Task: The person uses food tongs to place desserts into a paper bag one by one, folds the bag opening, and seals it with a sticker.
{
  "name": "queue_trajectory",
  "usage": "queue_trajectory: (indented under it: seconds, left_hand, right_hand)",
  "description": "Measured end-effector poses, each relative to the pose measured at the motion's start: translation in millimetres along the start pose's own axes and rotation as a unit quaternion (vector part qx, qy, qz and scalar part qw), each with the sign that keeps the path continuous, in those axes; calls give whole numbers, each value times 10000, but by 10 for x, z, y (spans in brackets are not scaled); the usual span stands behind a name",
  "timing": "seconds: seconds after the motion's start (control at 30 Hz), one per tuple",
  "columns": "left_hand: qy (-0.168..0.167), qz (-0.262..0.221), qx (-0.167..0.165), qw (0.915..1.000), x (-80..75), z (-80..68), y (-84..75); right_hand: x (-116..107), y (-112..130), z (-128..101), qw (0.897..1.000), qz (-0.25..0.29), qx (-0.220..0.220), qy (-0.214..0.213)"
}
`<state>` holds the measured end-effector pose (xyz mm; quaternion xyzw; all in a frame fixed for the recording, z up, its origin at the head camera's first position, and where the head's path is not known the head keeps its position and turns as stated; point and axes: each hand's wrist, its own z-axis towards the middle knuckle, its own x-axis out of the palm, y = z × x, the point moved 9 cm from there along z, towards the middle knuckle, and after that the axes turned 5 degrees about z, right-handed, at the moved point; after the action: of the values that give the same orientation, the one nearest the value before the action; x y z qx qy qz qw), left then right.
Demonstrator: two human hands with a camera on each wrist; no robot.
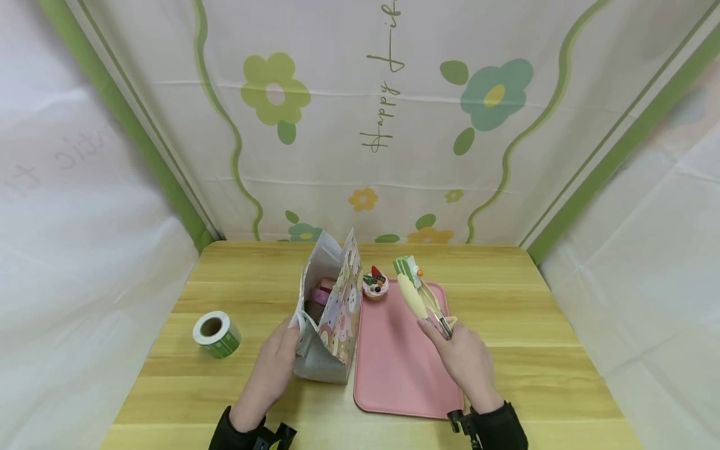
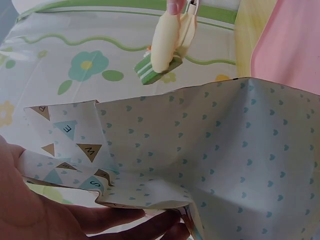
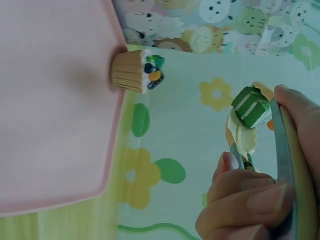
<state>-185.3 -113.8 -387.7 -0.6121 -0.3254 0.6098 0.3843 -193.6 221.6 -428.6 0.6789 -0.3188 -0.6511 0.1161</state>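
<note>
While left hand (image 1: 270, 369) grips bunting-lettered paper bag (image 1: 332, 312), right hand (image 1: 464, 356) squeezes tongs (image 1: 422, 300) on green-striped cake slice (image 1: 406, 267), backdrop reading "Happy"

Right hand (image 3: 255, 200) gripping tongs (image 3: 280, 165), green cake slice (image 3: 251, 106) clamped, cupcake (image 3: 135, 71) at pink tray (image 3: 55, 100) edge

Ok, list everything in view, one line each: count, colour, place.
table: one, light wood, under everything.
tray: one, pink, right of centre on the table.
paper bag: one, white with cartoon print, standing open left of the tray.
cupcake: one, pink with toppings, at the tray's far left corner.
tongs: one, cream and metal, above the tray.
cake slice: one, green and white, clamped in the tongs.
sticker roll: one, green and white, table left.
left hand: holds the bag's rim.
right hand: grips the tongs.
</note>
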Motion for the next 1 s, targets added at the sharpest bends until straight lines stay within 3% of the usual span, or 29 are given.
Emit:
queue_trajectory:
  seconds: [0.5, 0.8, 1.0]
  left_hand:
    - [61, -6, -58, 10000, 3, -5, 5]
    - [77, 55, -157, 9998, -7, -16, 2]
    - [96, 3, -178, 9998, -4, -16, -9]
  right_hand:
    - [-283, 446, -186, 9986, -87, -455, -247]
    - [-484, 1002, -379, 9912, 146, -1297, -211]
    - [-475, 1317, -418, 9815, -376, -1859, -271]
